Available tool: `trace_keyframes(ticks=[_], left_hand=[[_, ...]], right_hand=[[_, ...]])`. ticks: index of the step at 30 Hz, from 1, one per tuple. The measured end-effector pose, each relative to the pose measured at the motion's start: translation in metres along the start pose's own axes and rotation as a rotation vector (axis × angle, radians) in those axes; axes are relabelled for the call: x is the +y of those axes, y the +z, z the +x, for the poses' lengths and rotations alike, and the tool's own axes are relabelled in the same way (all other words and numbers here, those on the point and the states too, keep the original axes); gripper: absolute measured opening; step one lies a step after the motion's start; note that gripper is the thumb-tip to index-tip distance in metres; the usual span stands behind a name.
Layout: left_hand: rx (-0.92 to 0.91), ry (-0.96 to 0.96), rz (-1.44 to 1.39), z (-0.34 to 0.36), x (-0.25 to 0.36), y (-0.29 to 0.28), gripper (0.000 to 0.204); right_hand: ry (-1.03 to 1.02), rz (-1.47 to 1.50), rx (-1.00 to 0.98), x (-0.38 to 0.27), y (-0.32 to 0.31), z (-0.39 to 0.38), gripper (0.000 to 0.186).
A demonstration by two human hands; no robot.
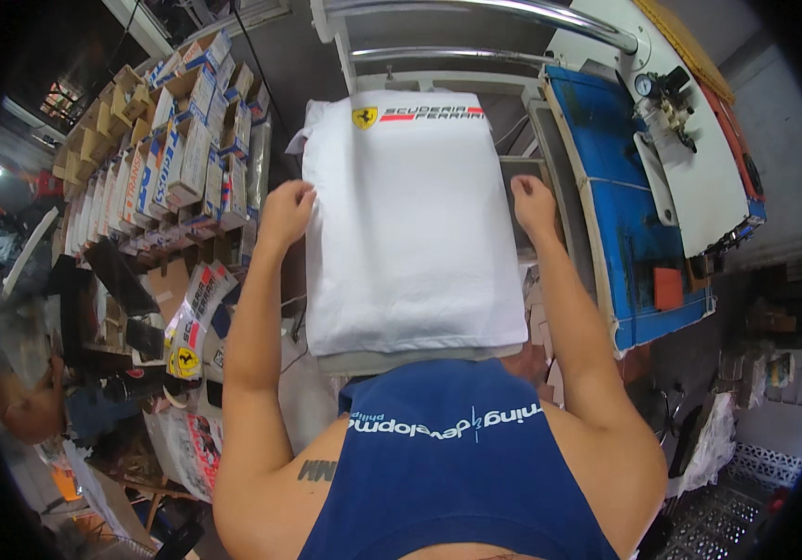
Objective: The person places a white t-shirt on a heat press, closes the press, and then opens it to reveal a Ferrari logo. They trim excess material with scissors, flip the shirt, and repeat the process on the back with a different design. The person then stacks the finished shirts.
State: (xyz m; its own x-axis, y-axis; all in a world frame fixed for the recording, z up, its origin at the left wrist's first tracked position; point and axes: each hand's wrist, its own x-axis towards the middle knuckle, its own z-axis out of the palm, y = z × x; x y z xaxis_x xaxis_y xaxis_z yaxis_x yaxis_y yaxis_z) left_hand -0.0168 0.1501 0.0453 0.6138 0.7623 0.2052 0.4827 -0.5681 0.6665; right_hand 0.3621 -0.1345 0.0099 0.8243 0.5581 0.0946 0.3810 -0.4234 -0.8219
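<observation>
A white T-shirt point(410, 224) lies spread on a padded platen point(415, 359), with a yellow shield emblem and red-and-black lettering near its top. My left hand point(291, 210) is at the shirt's left edge, fingers closed and seemingly gripping the fabric. My right hand point(534, 205) is just beside the right edge, fingers curled together; whatever may be in them is too hidden to make out.
Stacked narrow cartons point(158, 159) and loose printed transfers point(196, 317) are on the left. A tubular metal frame point(457, 56) spans the back. On the right are a blue padded board point(630, 215) and a white machine plate with a gauge and valve point(662, 103).
</observation>
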Motion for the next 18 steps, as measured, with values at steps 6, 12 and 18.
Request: trace_keyframes(ticks=[6, 12, 18], left_hand=[[0.081, -0.071, 0.070, 0.152, -0.030, 0.041, 0.025], [0.052, -0.387, 0.191, 0.220, -0.066, 0.064, 0.027], [-0.129, -0.408, 0.437, 0.234, -0.063, 0.046, 0.029]], right_hand=[[0.399, 0.220, 0.024, 0.044, 0.072, 0.170, 0.024], [0.511, 0.290, -0.195, 0.024, 0.105, 0.250, 0.026], [0.225, -0.251, -0.424, -0.015, 0.103, 0.272, 0.028]])
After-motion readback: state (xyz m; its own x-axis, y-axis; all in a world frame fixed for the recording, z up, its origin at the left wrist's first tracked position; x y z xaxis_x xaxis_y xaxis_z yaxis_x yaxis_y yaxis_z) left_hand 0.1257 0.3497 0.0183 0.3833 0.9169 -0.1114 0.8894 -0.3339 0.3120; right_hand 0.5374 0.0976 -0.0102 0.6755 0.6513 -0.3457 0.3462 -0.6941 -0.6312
